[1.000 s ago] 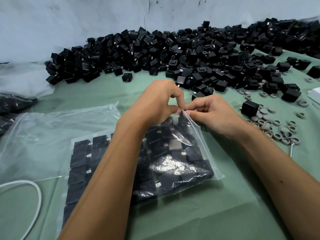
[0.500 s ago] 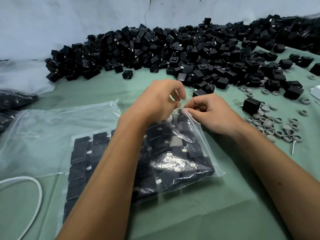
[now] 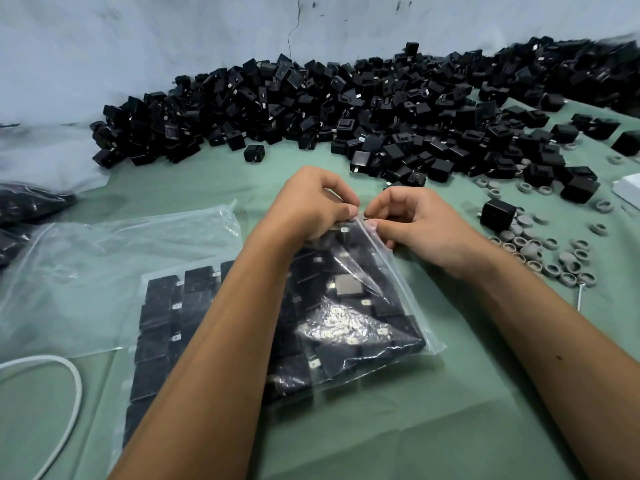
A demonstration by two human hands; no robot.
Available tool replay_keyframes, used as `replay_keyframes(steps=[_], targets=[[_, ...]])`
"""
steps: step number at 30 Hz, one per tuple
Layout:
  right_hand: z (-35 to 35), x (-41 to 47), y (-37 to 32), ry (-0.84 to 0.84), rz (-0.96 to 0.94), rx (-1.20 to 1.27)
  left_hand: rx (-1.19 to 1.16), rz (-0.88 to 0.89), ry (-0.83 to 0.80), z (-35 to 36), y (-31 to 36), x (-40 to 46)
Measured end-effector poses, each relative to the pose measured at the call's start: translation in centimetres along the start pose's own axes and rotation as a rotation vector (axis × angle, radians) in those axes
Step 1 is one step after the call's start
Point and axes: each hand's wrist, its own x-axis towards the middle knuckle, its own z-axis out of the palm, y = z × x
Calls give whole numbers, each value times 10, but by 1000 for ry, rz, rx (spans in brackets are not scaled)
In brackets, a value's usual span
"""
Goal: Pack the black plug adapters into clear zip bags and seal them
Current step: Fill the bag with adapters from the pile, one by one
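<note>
Bag (image 3: 377,327), packed with adapters (image 3: 346,285), mid-tabletop: left hand (image 3: 311,206) and right hand (image 3: 420,223) now pinch its zip corner together, grips tightened since a second ago; sealing starts.

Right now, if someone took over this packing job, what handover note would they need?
Left hand and right hand both pinch the zip edge at the far corner of the filled bag.
The bag lies on the green cloth, packed with adapters; whether the zip is fully shut cannot be told.
A second filled bag lies to its left, partly under the forearm.
Left: finish sealing, then bag the loose pile using the empty bags.
</note>
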Motion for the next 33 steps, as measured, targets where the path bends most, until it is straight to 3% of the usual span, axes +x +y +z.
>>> replay_keyframes(steps=[12,17,22,28,33], targets=[[4,1,-1,40,34,-41,49,-32,-29,0,-3,26],[8,1,2,90,0,-163,21,-15,-92,5,-12,32],[12,3,4,187,8,-103,-11,-17,-127,2,-14,34],[13,3,1,248,3,-26,18,-16,-93,6,-14,33],[16,-1,-3,219,-12,-177,146,29,30,12,-18,29]])
